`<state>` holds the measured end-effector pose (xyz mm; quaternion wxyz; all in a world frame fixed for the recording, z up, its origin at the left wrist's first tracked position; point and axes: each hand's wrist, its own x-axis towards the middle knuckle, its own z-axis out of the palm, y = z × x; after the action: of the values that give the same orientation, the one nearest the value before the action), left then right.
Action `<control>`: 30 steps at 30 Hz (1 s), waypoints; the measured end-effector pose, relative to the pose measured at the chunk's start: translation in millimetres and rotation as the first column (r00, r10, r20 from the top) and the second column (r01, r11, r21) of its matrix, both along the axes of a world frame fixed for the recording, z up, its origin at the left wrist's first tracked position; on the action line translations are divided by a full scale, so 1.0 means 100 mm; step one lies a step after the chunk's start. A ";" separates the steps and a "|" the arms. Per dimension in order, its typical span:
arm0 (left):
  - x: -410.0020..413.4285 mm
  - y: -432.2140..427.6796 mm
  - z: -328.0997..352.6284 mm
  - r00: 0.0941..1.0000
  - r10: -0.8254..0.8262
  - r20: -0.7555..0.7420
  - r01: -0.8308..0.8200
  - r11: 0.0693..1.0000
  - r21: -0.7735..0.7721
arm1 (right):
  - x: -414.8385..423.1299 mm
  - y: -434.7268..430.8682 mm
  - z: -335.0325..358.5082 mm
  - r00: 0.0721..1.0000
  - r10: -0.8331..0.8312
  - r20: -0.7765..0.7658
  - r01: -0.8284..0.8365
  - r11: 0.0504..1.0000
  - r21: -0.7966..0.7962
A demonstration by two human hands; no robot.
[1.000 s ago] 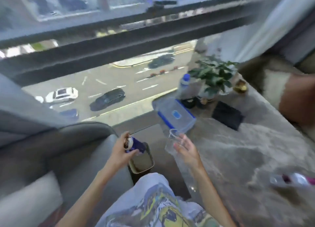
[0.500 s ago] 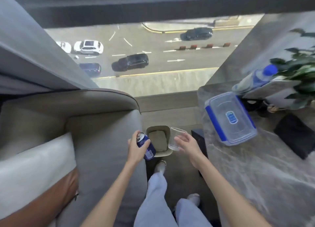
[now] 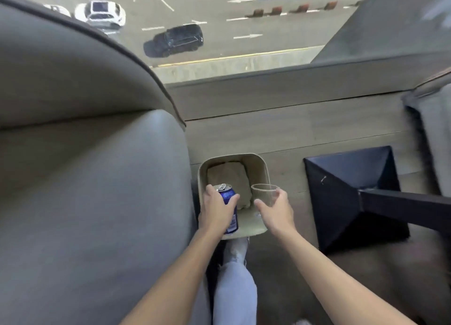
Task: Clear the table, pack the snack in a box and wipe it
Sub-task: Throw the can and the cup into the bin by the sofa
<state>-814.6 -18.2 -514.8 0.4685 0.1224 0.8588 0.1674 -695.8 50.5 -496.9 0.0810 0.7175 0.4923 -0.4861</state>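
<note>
We look straight down on a beige waste bin that stands on the wooden floor. Its left side is hard against the foot of a grey sofa, and its right side is a little apart from a black, pyramid-shaped table base. Both hands hang over the bin's near half. The left hand is wrapped round a blue drink can, fingers and thumb curled firmly about its side. The can is upright or nearly so, its silver top with the pull tab facing us, and it is above the bin's near-left corner, by the left rim. The right hand holds a clear plastic cup from the near side, thumb to its left and fingers to its right, partly curled about the wall. The cup's round mouth faces up, over the bin's right half and close to the right rim. We cannot tell whether either holds any liquid. Can and cup are apart, with a gap between them. On the bin's bottom, towards its far edge, lies something beige and crumpled whose kind we cannot make out. Just past the bin's near edge we see a white shoe and a leg in pale trousers. Beyond the floor's far edge a window looks down on a street with a black car and a white car.
</note>
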 end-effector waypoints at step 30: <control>0.07 -0.56 1.79 0.626 -0.721 -0.297 0.689 0.690 -0.222 | 0.31 -0.50 1.75 0.705 0.624 0.337 -0.692 0.708 0.139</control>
<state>-807.4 -74.6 -335.4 0.3350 0.4569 0.8188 -0.0924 -664.4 0.3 -322.1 0.2226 0.5545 0.7599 -0.2560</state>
